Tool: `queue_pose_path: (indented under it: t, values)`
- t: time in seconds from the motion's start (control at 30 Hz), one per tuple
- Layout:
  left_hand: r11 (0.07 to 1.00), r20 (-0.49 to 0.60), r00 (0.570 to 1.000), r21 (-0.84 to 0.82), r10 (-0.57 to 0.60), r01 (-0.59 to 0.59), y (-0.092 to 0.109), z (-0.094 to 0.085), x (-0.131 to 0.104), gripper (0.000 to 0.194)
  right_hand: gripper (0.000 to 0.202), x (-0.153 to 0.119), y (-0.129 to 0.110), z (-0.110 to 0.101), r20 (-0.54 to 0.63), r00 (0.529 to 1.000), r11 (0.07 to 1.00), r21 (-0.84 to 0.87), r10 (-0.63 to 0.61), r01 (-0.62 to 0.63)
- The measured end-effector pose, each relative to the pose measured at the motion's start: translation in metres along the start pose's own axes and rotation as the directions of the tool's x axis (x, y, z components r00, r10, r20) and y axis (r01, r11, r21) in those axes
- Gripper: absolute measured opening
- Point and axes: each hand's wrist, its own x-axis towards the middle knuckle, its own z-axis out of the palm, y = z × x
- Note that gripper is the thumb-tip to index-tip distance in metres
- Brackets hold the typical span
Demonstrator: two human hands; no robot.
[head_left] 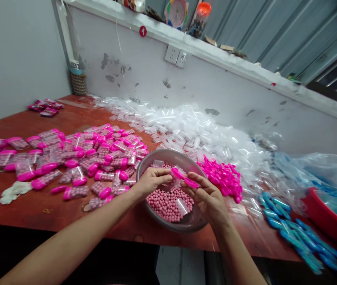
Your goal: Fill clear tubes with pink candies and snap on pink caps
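Observation:
Over a grey bowl (198, 226) of pink beads (165, 204), both my hands meet at a bright pink plastic cap (191, 183). The fingers of my left hand (153, 181) pinch a pink piece at its left end. My right hand (208, 196) has its fingers closed round the cap's right end. Something clear seems to sit under the cap, partly hidden by the fingers. A clear empty container (181, 206) lies on the beads. Left of the bowl are many bead-filled containers (77, 192) with pink caps.
Clear empty containers (186, 122) are heaped along the wall. Loose pink caps (223, 178) lie right of the bowl. Blue filled packs (301, 233) and a red basin (319, 213) are at the right. A white cloth (15, 192) lies at the left on the red table (37, 209).

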Motion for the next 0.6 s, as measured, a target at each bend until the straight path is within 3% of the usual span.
queue_pose_path:
  t: [0.07, 0.13, 0.23, 0.37, 0.6]
  values:
    - [1.0, 0.017, 1.0, 0.009, 0.01, -0.01, 0.0, 0.001, 0.0, 0.03, 0.031, -0.003, 0.005, -0.003, -0.063, 0.997, 0.99, 0.134, 0.039, -0.03]
    - [0.995, 0.048, 0.998, 0.081, 0.046, -0.05, -0.001, 0.002, -0.001, 0.026, 0.022, -0.002, 0.006, -0.004, -0.084, 0.994, 0.986, 0.157, 0.074, -0.06]
    - [0.962, 0.102, 0.987, 0.229, 0.127, -0.148, -0.002, 0.003, -0.003, 0.024, 0.021, 0.005, 0.002, 0.001, 0.018, 0.984, 0.977, 0.117, 0.178, -0.178]
    - [0.884, 0.165, 0.968, 0.4, 0.189, -0.241, -0.005, 0.001, -0.004, 0.021, 0.027, 0.014, -0.006, 0.008, 0.174, 0.923, 0.923, 0.119, 0.343, -0.366]
    - [0.735, 0.168, 0.943, 0.592, 0.287, -0.33, -0.01, -0.003, -0.008, 0.02, 0.025, 0.021, 0.003, 0.012, 0.194, 0.899, 0.892, 0.158, 0.392, -0.423]
